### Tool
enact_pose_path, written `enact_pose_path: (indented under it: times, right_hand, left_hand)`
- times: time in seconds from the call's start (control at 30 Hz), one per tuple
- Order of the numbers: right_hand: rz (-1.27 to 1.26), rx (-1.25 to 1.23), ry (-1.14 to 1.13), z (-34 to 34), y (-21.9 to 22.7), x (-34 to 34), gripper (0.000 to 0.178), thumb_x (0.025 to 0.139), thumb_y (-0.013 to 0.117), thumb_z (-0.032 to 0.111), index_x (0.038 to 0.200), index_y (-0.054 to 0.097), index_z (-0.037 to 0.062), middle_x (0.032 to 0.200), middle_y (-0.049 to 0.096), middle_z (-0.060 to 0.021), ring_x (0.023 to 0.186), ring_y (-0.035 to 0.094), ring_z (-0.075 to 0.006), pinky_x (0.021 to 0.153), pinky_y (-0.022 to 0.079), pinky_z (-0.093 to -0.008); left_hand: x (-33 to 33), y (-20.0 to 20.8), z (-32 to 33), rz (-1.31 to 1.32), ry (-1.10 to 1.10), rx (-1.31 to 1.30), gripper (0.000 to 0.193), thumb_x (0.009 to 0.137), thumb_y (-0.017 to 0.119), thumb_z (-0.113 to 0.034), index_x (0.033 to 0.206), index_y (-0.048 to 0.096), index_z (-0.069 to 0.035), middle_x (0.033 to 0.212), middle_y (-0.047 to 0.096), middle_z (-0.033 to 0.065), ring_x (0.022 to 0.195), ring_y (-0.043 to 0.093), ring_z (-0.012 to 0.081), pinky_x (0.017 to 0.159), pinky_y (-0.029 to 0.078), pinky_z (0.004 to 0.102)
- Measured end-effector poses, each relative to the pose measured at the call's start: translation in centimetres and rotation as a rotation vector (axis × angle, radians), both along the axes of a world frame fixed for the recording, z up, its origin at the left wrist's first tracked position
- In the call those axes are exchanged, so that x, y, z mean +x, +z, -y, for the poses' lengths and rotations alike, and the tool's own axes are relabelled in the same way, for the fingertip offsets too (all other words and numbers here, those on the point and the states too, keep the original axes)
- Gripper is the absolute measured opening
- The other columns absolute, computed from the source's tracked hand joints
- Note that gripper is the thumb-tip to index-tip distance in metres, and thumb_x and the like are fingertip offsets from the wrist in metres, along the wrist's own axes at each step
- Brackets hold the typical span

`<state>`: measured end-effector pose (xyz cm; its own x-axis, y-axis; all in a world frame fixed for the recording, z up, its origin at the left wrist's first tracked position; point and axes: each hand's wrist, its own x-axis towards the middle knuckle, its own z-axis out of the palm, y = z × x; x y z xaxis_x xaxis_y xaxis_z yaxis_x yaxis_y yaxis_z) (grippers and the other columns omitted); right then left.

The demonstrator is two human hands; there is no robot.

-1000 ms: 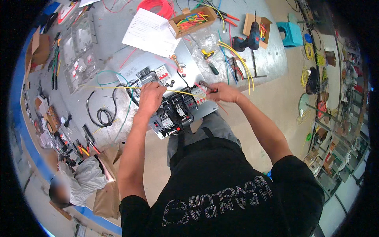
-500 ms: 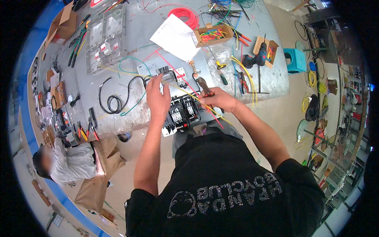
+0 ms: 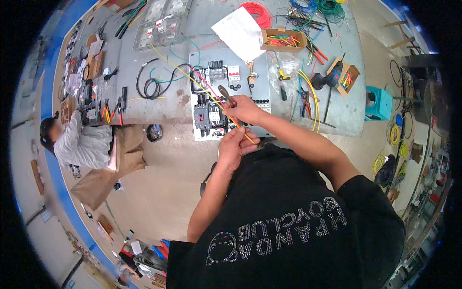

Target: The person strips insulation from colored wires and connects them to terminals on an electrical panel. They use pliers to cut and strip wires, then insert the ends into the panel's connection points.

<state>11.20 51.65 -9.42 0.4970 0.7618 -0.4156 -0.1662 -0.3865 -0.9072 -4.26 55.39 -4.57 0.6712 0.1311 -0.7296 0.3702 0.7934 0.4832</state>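
My right hand (image 3: pixel 244 111) is closed around a brown-handled hand tool (image 3: pixel 223 90), whose working end is hidden, and also grips a yellow wire (image 3: pixel 204 85) and a red wire. Just below it, my left hand (image 3: pixel 235 147) pinches these wires near their ends, close to my body. Both hands are over the near part of a metal mounting plate (image 3: pixel 262 62). Black-and-white contactors (image 3: pixel 214 115) sit on it, partly covered by my hands. Farther up the plate are a terminal block (image 3: pixel 216 73) and a white breaker with red switches (image 3: pixel 234 73).
Right of the plate lie pliers (image 3: pixel 306 105), a cordless drill (image 3: pixel 329 77) and yellow wires (image 3: pixel 310 89). Beyond are a paper sheet (image 3: pixel 238 31) and a carton of coloured pieces (image 3: pixel 284 42). Coiled black cable (image 3: pixel 151 86) lies left; another person (image 3: pixel 91 139) sits farther left.
My left hand has come down from the plate's left side to the wire ends near my body. My right hand has shifted slightly left with tool and wires. The view has shifted.
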Motion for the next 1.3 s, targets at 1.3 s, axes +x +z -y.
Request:
enact_pose_path:
  times: [1.3]
  right_hand:
    - [-0.270,-0.142,-0.226,17.9,-9.0,-2.8,0.026,0.090,0.073,0.027,0.095,0.067,0.0018,0.069,0.061,-0.0032,0.057,0.055,-0.0102,0.051,0.044,-0.0277]
  left_hand:
    - [2.4,-15.8,6.7,-0.077,0.002,-0.187,0.022,0.099,0.061,-0.031,0.109,0.065,-0.011,0.105,0.065,0.0013,0.101,0.060,0.0149,0.094,0.048,0.0387]
